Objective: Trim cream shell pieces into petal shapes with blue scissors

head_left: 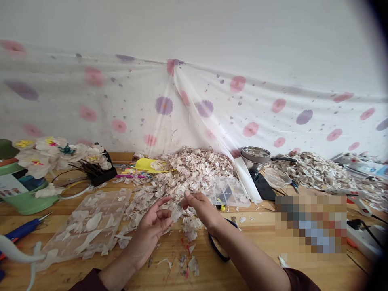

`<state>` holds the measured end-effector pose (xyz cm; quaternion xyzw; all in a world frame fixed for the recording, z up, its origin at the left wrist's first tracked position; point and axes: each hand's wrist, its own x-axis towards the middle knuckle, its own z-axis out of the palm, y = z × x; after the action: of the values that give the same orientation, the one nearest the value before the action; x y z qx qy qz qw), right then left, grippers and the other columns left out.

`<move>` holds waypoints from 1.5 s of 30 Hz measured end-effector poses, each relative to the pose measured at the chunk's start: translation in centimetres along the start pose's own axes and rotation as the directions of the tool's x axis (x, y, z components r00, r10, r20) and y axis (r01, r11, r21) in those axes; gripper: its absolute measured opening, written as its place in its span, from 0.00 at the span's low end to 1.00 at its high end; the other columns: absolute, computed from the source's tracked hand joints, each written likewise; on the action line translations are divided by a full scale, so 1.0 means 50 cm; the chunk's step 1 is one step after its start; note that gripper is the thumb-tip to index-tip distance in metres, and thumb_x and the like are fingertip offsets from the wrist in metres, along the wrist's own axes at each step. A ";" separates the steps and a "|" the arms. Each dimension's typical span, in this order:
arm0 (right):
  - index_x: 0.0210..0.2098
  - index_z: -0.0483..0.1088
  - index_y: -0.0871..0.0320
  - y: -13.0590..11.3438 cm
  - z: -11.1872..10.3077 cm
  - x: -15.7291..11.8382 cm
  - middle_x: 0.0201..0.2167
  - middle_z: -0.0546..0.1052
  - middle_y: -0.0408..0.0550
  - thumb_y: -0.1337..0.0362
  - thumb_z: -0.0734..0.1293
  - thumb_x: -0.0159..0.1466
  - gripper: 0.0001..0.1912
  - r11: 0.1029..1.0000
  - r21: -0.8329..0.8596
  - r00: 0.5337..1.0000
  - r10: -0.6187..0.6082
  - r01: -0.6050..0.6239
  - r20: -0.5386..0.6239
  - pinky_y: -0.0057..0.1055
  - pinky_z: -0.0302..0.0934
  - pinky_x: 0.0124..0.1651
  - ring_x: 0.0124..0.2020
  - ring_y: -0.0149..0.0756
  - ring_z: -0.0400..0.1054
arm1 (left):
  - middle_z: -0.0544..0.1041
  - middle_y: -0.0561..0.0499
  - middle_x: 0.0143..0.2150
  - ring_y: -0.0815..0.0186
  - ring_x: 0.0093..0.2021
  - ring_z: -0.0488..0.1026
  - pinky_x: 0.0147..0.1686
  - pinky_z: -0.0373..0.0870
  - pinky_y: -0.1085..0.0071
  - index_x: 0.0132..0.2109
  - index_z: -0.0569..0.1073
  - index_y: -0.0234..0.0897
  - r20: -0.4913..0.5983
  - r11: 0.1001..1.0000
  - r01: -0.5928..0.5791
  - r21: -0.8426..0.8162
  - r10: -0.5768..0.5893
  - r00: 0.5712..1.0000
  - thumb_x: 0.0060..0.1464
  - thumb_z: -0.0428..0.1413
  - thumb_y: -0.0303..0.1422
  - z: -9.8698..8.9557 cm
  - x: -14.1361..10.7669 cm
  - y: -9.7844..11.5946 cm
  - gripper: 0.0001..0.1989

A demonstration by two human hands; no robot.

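Above the front of a heap of pale, dry, petal-like flakes [194,165], my two hands meet. My right hand [201,208] pinches a thin translucent flake [176,212] between thumb and fingers. From the other side, my left hand [154,222] has its thumb and curled fingers at the same flake and seems to grip its edge. Below my right forearm lies a dark looped handle [218,247], partly hidden by the arm. Loose flakes and red scraps [188,246] are scattered on the wooden table [251,250] near me.
Left: a clear compartment tray [87,222] with flakes, a green pot [36,202], white flowers [60,155], and blue-handled pliers [27,230]. Right: another clear tray [233,192], a scale with a metal bowl [255,155], a second flake heap [318,169], and a power strip [366,238].
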<state>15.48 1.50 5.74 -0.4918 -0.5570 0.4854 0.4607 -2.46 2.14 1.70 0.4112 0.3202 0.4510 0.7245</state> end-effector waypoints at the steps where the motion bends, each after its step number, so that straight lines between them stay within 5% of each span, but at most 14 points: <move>1: 0.16 0.66 0.57 0.001 0.000 0.001 0.15 0.60 0.38 0.37 0.65 0.56 0.30 1.000 -0.002 1.000 0.002 -0.002 0.002 0.29 0.44 0.25 0.20 0.29 0.50 | 0.72 0.57 0.31 0.70 0.31 0.68 0.37 0.63 0.73 0.55 0.69 0.43 -0.002 1.000 0.001 -0.002 -0.001 1.000 0.44 0.68 0.31 0.000 0.000 0.000 0.31; 5: 0.12 0.62 0.56 0.004 -0.006 0.005 0.12 0.52 0.34 0.40 0.73 0.49 0.29 1.000 -0.002 1.000 0.015 -0.015 0.012 0.29 0.40 0.24 0.18 0.26 0.42 | 0.72 0.57 0.31 0.70 0.32 0.67 0.37 0.63 0.73 0.56 0.69 0.44 -0.023 1.000 0.001 0.003 -0.001 1.000 0.43 0.69 0.31 0.001 0.001 -0.001 0.32; 10: 0.20 0.73 0.58 -0.002 -0.008 0.002 0.22 0.70 0.45 0.35 0.60 0.58 0.32 0.999 0.030 0.999 -0.016 0.017 -0.034 0.31 0.53 0.34 0.29 0.35 0.60 | 0.72 0.57 0.31 0.71 0.31 0.67 0.37 0.63 0.73 0.55 0.69 0.45 -0.012 1.000 -0.001 0.001 0.001 1.000 0.43 0.69 0.32 0.000 -0.001 -0.004 0.31; 16: 0.14 0.66 0.58 0.001 0.005 0.002 0.14 0.60 0.37 0.47 0.78 0.39 0.24 0.999 -0.020 0.993 0.048 -0.046 0.103 0.30 0.43 0.26 0.20 0.28 0.49 | 0.74 0.56 0.31 0.69 0.33 0.68 0.38 0.63 0.73 0.56 0.69 0.44 0.001 1.000 -0.020 0.023 0.020 1.000 0.45 0.68 0.32 0.002 0.000 -0.005 0.30; 23: 0.19 0.69 0.57 0.013 -0.010 0.011 0.15 0.56 0.35 0.43 0.68 0.56 0.23 1.000 -0.010 0.999 0.026 -0.026 -0.035 0.30 0.39 0.26 0.20 0.28 0.44 | 0.72 0.58 0.31 0.71 0.31 0.67 0.36 0.62 0.73 0.56 0.68 0.43 -0.012 1.000 -0.010 0.010 0.010 1.000 0.44 0.68 0.32 0.004 -0.002 0.001 0.31; 29: 0.18 0.69 0.58 0.014 0.016 0.005 0.17 0.65 0.38 0.56 0.79 0.39 0.18 1.000 -0.007 0.998 0.027 -0.026 0.064 0.28 0.46 0.28 0.23 0.30 0.54 | 0.73 0.57 0.31 0.71 0.32 0.67 0.35 0.61 0.73 0.56 0.67 0.42 -0.044 0.999 -0.044 0.014 0.044 0.998 0.45 0.68 0.32 0.003 -0.001 -0.003 0.32; 45: 0.17 0.66 0.59 0.011 0.026 0.000 0.16 0.63 0.36 0.55 0.78 0.45 0.20 0.991 0.123 0.996 0.044 -0.054 0.079 0.27 0.45 0.28 0.22 0.27 0.51 | 0.74 0.57 0.29 0.72 0.29 0.66 0.32 0.58 0.73 0.55 0.67 0.39 0.009 0.996 -0.067 -0.058 0.068 0.998 0.41 0.69 0.30 0.002 0.005 -0.011 0.33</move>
<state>14.23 1.41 5.08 -0.4567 -0.5303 0.5489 0.4570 -2.09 2.20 1.24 0.4032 0.2892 0.4819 0.7222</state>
